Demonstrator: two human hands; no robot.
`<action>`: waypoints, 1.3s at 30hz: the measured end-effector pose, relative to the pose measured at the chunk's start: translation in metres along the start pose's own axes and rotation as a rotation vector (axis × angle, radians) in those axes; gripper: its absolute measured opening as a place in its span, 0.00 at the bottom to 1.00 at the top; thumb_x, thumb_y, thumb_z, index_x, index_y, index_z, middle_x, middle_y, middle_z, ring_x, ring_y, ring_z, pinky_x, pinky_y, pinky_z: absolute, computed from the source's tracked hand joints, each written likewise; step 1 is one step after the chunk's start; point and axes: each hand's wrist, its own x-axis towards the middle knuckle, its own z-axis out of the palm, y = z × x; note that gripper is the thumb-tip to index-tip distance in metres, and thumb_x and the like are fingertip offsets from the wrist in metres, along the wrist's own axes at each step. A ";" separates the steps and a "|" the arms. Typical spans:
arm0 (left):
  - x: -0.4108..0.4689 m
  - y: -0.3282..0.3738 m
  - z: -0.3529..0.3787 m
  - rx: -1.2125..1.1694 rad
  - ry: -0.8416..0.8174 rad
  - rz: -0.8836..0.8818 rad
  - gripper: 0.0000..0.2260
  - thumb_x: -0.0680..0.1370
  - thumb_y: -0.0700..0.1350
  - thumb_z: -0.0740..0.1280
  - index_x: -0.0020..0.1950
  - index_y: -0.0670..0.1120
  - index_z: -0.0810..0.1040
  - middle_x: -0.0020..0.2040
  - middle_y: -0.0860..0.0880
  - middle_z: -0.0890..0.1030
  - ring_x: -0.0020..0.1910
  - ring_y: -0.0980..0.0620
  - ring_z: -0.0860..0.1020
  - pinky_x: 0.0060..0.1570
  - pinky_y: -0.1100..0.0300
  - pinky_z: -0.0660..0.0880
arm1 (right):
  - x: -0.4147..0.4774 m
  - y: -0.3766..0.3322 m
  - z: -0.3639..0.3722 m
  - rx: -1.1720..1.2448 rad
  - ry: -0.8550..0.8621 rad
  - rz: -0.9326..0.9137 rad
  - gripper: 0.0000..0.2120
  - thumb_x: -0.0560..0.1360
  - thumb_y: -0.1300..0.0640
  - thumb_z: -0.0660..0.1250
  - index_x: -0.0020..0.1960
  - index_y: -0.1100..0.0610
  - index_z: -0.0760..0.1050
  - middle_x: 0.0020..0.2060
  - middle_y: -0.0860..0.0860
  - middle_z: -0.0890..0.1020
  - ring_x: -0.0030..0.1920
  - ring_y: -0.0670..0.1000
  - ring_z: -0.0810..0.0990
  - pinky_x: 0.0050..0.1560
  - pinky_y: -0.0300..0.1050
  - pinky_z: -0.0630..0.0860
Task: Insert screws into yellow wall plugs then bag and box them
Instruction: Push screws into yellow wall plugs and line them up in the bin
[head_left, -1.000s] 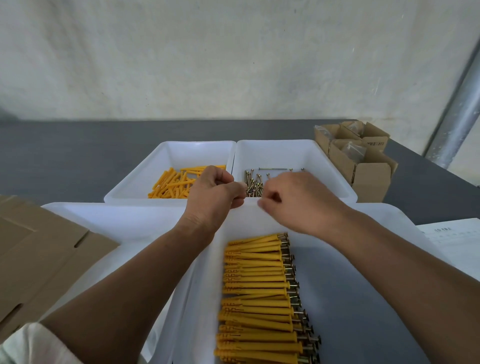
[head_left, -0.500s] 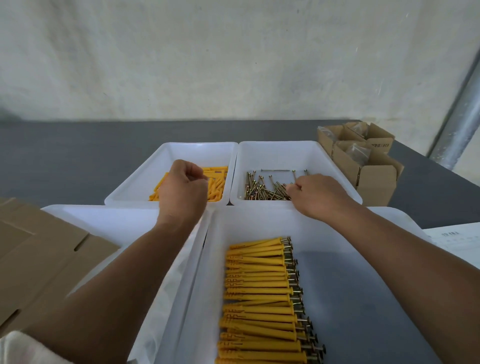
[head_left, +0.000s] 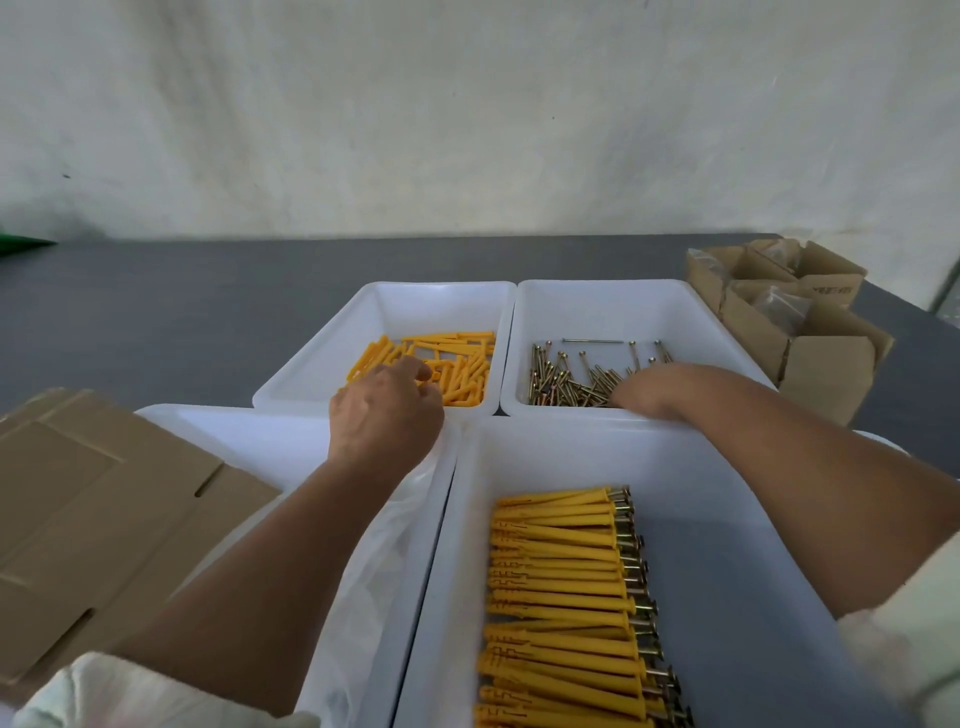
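**A:** What lies nearest?

**B:** At the near right is a white tray (head_left: 737, 561) holding a neat row of filled plugs (head_left: 561, 597). They are yellow, and each has a screw head showing at its right end. A second white tray (head_left: 249, 436) stands just beside it on the left, with clear plastic bags (head_left: 374, 566) in it. Flat cardboard (head_left: 93, 519) lies at the near left.

**A:** And the hands?

**B:** Both reach beyond those two trays. The left hand (head_left: 387, 415) is over the near edge of the far left tray (head_left: 415, 306), with its fingers bent down onto the loose yellow plugs (head_left: 462, 364). I cannot tell whether it has pinched one. The right hand (head_left: 654, 387) sits low in the far right tray (head_left: 613, 312), at the right side of the heap of screws (head_left: 566, 382). It is blurred and its fingers are hidden, so I cannot tell its grip either.

**A:** How do the far trays stand?

**B:** They are side by side and touching, just past the near pair.

**A:** And farther out?

**B:** At the far right are small open cardboard boxes (head_left: 821, 358) with clear bags inside. They stand on the grey table (head_left: 156, 312).
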 end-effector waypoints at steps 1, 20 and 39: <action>-0.001 0.001 -0.001 0.013 -0.030 0.017 0.14 0.80 0.50 0.58 0.64 0.56 0.76 0.60 0.50 0.80 0.60 0.45 0.75 0.62 0.50 0.69 | -0.001 -0.001 -0.001 -0.015 -0.021 -0.017 0.21 0.84 0.56 0.50 0.74 0.61 0.65 0.75 0.59 0.64 0.74 0.59 0.64 0.70 0.51 0.62; -0.010 0.019 0.001 0.096 -0.222 0.189 0.17 0.81 0.61 0.53 0.48 0.56 0.79 0.44 0.54 0.79 0.47 0.51 0.73 0.61 0.48 0.66 | 0.009 0.002 0.000 -0.065 0.052 0.017 0.20 0.81 0.58 0.53 0.71 0.61 0.69 0.69 0.58 0.71 0.68 0.59 0.71 0.65 0.51 0.69; -0.011 0.020 0.004 -0.184 -0.011 0.030 0.08 0.76 0.50 0.65 0.55 0.56 0.78 0.39 0.61 0.72 0.47 0.51 0.74 0.44 0.57 0.68 | 0.009 0.005 -0.001 -0.025 0.168 0.057 0.17 0.80 0.58 0.54 0.64 0.60 0.75 0.56 0.56 0.77 0.61 0.57 0.76 0.53 0.47 0.71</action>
